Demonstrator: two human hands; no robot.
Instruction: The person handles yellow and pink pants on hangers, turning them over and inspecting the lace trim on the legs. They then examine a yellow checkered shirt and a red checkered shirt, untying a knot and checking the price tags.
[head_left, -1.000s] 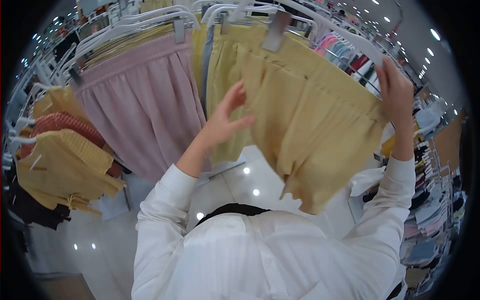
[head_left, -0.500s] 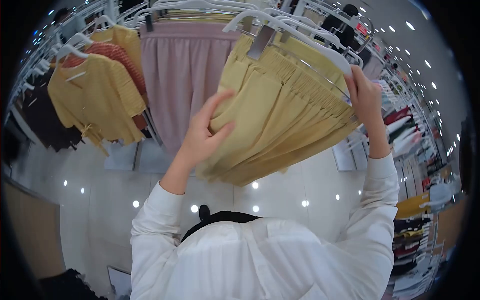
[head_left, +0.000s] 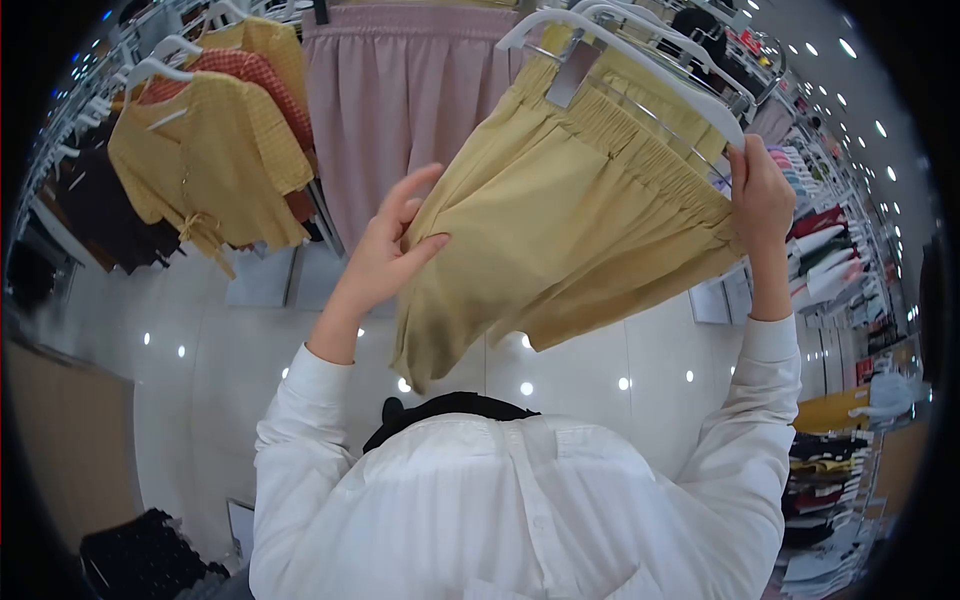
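Yellow shorts (head_left: 570, 200) with a gathered elastic waist hang tilted from a white clip hanger (head_left: 655, 62). My right hand (head_left: 762, 195) is closed round the right end of this hanger, by the waistband. At the left side edge of the shorts is my left hand (head_left: 385, 245), its thumb lying on the front of the fabric and its fingers partly behind the edge, pinching the cloth. The lower left leg of the shorts hangs down below that hand.
Pink trousers (head_left: 400, 110) hang behind the left hand. A yellow blouse (head_left: 200, 150) and other tops hang at the left. Racks of clothes (head_left: 825, 470) line the right side. A dark polka-dot item (head_left: 145, 560) is at the lower left.
The shorts and hanger have shifted right in view. My left hand has moved from the front of the shorts to their left edge, and the left leg now hangs apart, lower down.
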